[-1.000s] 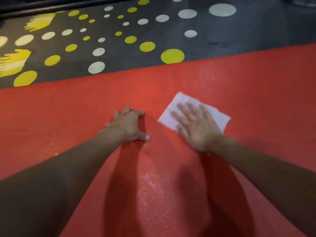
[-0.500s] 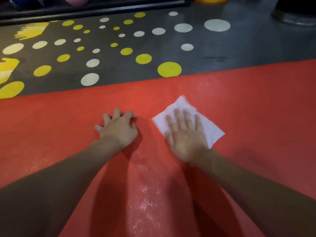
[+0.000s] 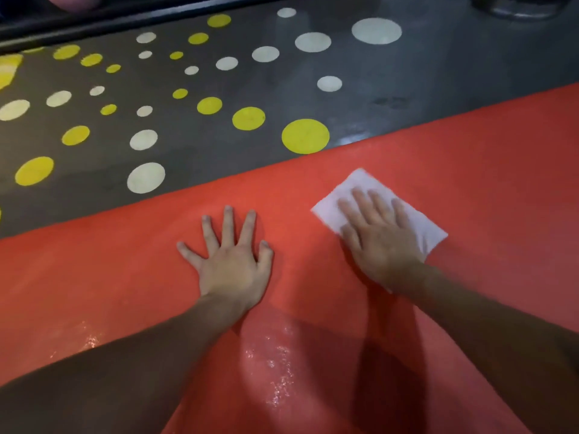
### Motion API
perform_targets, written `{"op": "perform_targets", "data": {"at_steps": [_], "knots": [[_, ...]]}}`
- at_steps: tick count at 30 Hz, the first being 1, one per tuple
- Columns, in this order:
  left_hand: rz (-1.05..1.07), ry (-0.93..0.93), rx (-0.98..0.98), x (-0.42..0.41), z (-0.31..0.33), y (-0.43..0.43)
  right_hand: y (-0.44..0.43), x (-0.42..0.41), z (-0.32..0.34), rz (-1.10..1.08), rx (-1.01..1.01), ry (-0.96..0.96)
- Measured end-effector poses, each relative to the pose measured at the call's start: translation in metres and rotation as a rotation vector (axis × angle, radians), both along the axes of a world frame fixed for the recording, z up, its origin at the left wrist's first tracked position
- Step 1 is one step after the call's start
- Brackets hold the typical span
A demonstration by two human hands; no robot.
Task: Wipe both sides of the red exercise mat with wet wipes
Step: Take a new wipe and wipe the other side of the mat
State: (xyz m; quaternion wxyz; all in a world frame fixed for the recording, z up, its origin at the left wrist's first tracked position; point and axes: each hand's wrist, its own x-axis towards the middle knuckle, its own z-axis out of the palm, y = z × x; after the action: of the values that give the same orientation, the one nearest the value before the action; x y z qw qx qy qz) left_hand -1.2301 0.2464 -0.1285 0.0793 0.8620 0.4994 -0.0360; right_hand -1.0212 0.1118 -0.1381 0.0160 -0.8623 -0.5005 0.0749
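The red exercise mat point(image 3: 470, 158) lies flat on the floor and fills the lower part of the view. A white wet wipe point(image 3: 354, 186) is spread on the mat to the right of centre. My right hand point(image 3: 380, 236) presses flat on the wipe with straight fingers and covers most of it. My left hand point(image 3: 233, 261) rests palm down on the bare mat to the left of the wipe, fingers spread. A wet sheen shows on the mat between my forearms, close to me.
Beyond the mat's far edge lies a dark grey floor point(image 3: 391, 89) painted with yellow and white dots. A black rail point(image 3: 141, 17) runs along the top left. A dark round base point(image 3: 517, 6) stands at the top right.
My right hand has slid the wipe to the right and slightly away from me. My left hand has gone from curled fingers to flat and spread. The camera has tilted.
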Motion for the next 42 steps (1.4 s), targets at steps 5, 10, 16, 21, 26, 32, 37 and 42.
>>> {"op": "perform_targets", "data": {"at_steps": [5,10,16,21,26,32,37,42], "knots": [[-0.003,-0.004,-0.006,0.001,-0.002,0.003,0.015,-0.047,-0.002,0.113,-0.023,-0.014],[0.001,-0.01,0.015,0.0,-0.007,0.005,0.035,0.012,0.0,-0.157,-0.026,-0.027],[0.011,-0.009,0.027,0.003,-0.003,0.004,0.048,0.011,0.002,0.272,-0.014,-0.002],[-0.002,-0.03,0.032,0.002,-0.005,0.006,0.099,0.018,-0.006,-0.181,-0.005,-0.04],[-0.005,-0.046,0.048,0.001,-0.006,0.006,0.11,0.011,-0.002,0.223,0.041,0.013],[-0.006,-0.049,0.061,0.004,-0.007,0.006,0.132,0.007,-0.003,-0.096,0.024,-0.02],[-0.018,-0.055,0.063,0.002,-0.009,0.006,0.126,0.024,0.0,0.107,0.045,-0.018],[-0.007,-0.081,0.071,0.004,-0.009,0.006,0.144,-0.035,-0.002,0.092,-0.003,-0.02]]}}
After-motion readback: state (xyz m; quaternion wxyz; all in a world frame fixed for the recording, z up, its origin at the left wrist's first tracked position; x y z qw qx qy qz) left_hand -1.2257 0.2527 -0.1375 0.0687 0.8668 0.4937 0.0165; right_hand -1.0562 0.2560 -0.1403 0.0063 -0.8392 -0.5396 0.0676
